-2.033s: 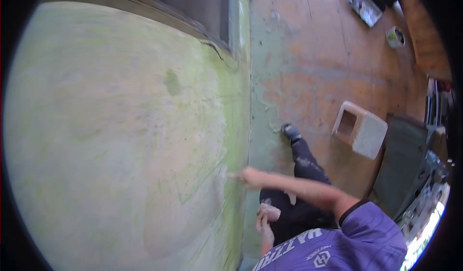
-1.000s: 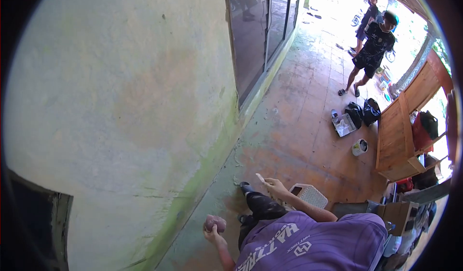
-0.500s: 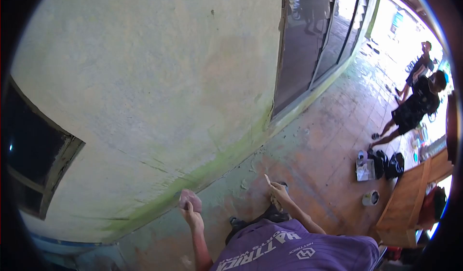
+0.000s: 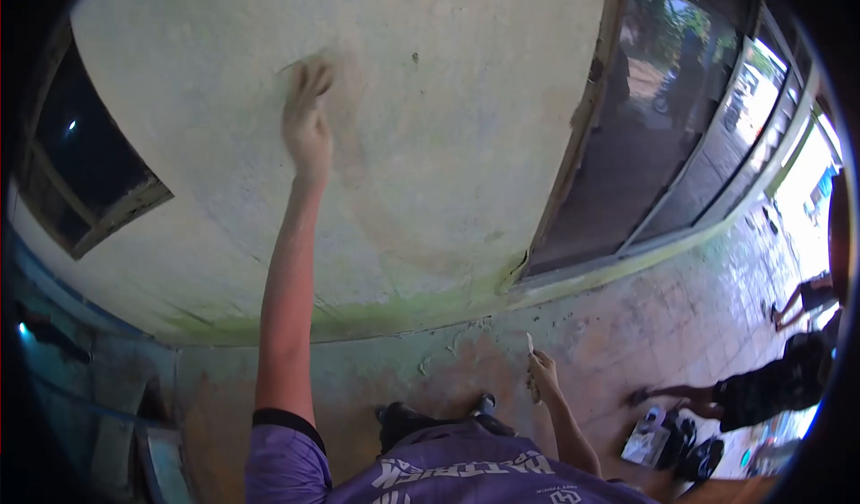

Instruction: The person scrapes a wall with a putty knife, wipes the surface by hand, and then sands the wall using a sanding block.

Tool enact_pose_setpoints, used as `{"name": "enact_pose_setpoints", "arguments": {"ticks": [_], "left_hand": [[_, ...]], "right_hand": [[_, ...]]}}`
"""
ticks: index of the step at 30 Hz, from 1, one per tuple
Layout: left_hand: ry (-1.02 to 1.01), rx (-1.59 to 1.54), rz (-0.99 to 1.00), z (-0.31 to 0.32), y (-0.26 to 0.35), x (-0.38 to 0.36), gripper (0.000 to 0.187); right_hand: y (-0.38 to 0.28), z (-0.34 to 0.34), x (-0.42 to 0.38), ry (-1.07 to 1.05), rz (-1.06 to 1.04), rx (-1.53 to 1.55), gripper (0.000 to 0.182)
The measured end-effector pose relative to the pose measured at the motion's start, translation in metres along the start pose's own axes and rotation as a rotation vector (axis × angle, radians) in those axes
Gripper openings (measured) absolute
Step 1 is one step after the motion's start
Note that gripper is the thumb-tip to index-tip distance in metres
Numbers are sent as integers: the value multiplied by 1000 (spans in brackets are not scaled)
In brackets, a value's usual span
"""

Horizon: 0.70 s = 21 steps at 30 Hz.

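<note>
My left hand [image 4: 309, 132] is raised high against the pale, worn wall [image 4: 439, 163], its fingers closed. What it holds is smeared by motion; it appears to be the pinkish piece of sandpaper [image 4: 321, 60] seen a moment before. My right hand [image 4: 543, 374] hangs low by my side, wrapped round a slim pale scraper [image 4: 530, 343]. The scraper's tip points up, apart from the wall, and part of its other end shows below the fingers.
A louvred window [image 4: 654, 137] fills the wall's right side; a dark framed opening [image 4: 90, 137] is at left. Flakes lie on the tiled floor [image 4: 591, 325]. At right, a person in dark shorts [image 4: 770, 383] stands near a tray [image 4: 647, 441] and black bags [image 4: 699, 459].
My left hand has swung from low beside the wall's base up onto the wall. My right hand still holds the scraper. The view has turned, moving the window and people rightward.
</note>
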<state>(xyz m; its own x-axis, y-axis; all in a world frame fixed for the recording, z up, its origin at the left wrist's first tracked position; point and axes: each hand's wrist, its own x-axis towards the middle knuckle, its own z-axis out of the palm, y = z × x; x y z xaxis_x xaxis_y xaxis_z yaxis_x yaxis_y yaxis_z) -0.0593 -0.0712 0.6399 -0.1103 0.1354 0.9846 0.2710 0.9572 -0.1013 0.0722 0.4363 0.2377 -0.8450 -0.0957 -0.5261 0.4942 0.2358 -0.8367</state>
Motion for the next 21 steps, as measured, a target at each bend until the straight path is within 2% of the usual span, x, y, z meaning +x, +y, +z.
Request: {"name": "enact_pose_setpoints", "arguments": {"ticks": [2, 3, 5, 7, 8, 11, 13, 18, 21], "left_hand": [[-50, 200, 42, 34, 7, -22, 57], [-114, -59, -142, 55, 4, -53, 52], [-177, -834, -445, 108, -10, -131, 49], [-320, -518, -100, 109, 8, -158, 50], [-409, 330, 347, 92, 22, -147, 51], [-461, 262, 543, 79, 11, -101, 54], [-283, 23, 398, 66, 4, -35, 52], [52, 308, 52, 69, 8, 44, 47], [-139, 234, 109, 84, 24, -13, 47]], "right_hand": [[-4, -5, 6, -24, -22, -24, 41], [-7, -4, 8, -35, -35, -33, 41], [-3, 2, 15, -90, -26, -16, 42], [-5, 16, 9, -97, 11, 7, 42], [-4, 22, 7, -117, 23, 25, 41], [-3, 38, 8, -125, 32, 87, 39], [7, 52, 11, -85, 36, 118, 37], [-3, 73, 27, -64, -16, 112, 35], [-33, 82, 23, -34, -12, 148, 34]]}}
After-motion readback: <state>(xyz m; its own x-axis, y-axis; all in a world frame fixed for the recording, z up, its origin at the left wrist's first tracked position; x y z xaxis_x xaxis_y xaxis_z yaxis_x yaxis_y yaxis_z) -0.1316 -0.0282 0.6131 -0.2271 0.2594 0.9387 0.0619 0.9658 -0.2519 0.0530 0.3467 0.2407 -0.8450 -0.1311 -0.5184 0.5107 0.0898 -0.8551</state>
